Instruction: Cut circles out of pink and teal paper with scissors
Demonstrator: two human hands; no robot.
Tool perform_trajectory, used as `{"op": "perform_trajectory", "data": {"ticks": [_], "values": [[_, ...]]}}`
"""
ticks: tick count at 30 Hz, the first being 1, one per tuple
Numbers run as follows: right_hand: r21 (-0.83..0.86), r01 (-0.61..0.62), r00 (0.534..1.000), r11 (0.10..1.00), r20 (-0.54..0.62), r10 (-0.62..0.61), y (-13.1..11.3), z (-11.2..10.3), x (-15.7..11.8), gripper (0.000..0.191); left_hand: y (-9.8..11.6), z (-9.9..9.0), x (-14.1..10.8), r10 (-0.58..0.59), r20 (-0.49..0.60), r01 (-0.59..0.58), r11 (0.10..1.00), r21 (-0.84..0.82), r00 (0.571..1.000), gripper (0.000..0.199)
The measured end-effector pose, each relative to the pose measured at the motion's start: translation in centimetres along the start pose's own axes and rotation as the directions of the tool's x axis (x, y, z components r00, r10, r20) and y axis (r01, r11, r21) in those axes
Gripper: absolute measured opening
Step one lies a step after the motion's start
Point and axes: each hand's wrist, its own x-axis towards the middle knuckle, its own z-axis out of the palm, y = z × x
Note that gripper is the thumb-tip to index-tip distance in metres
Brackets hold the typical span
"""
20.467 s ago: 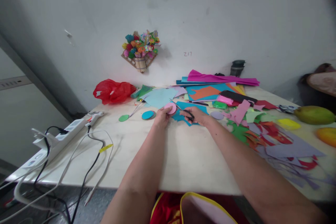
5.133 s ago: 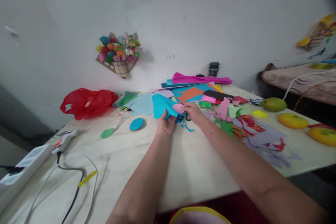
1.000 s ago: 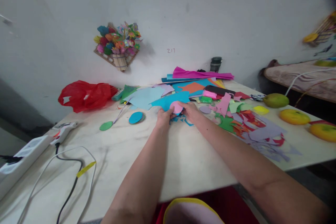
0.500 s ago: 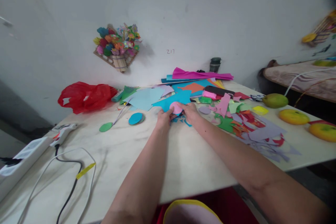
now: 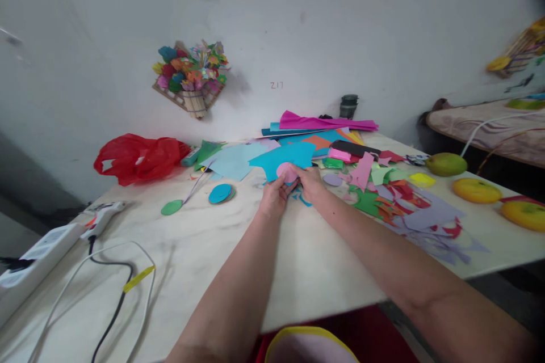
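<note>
A blue paper sheet (image 5: 283,156) with ragged cut edges is held up over the table's middle. On its lower edge lies a round pink paper disc (image 5: 286,173). My left hand (image 5: 275,194) pinches the disc and sheet from the lower left, thumb on the disc. From the right, my right hand (image 5: 310,182) grips the disc's edge and the sheet; some of its fingers are hidden. Small blue offcuts (image 5: 303,201) lie beneath the hands. A lilac disc (image 5: 332,180) rests right of my right hand, and a stack of blue discs (image 5: 220,193) sits to the left.
Paper scraps (image 5: 404,204) cover the table's right side, near several mangoes (image 5: 477,189). A red plastic bag (image 5: 138,159) and a green disc (image 5: 172,207) lie left. Cables run from a power strip (image 5: 46,247) at the near left. Rolled magenta sheets (image 5: 323,121) lie at the back.
The blue sheet has turned a little and moved slightly right with the pink disc. My left hand has shifted right and down, closer to my right hand.
</note>
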Motion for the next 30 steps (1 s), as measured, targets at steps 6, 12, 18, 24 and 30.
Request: {"op": "perform_trajectory", "data": {"ticks": [6,12,18,24,30], "values": [[-0.044,0.001,1.000,0.999,0.023,0.000,0.2,0.0,-0.1,0.047,-0.5,0.0,0.5,0.040,-0.104,-0.043,0.999,-0.026,0.994,0.031],[-0.076,-0.023,0.999,0.997,0.027,0.025,0.2,0.2,-0.4,0.051,-0.2,0.3,0.2,0.040,-0.186,-0.037,0.999,0.020,0.982,0.026],[-0.275,0.083,0.986,0.958,0.165,-0.038,-1.5,-1.0,0.2,0.038,0.8,-1.0,0.9,0.144,-0.254,-0.120,0.987,0.107,0.956,0.027],[-0.907,0.335,0.941,0.256,0.308,-0.142,-3.2,-2.2,0.5,0.017,1.5,-2.1,1.8,0.214,-0.330,-0.175,0.974,0.144,0.919,0.022],[-0.910,0.349,0.935,-0.223,0.353,0.024,-4.1,-1.0,-1.4,0.038,1.6,-2.1,1.8,0.202,-0.335,-0.169,0.978,0.125,0.920,0.020]]}}
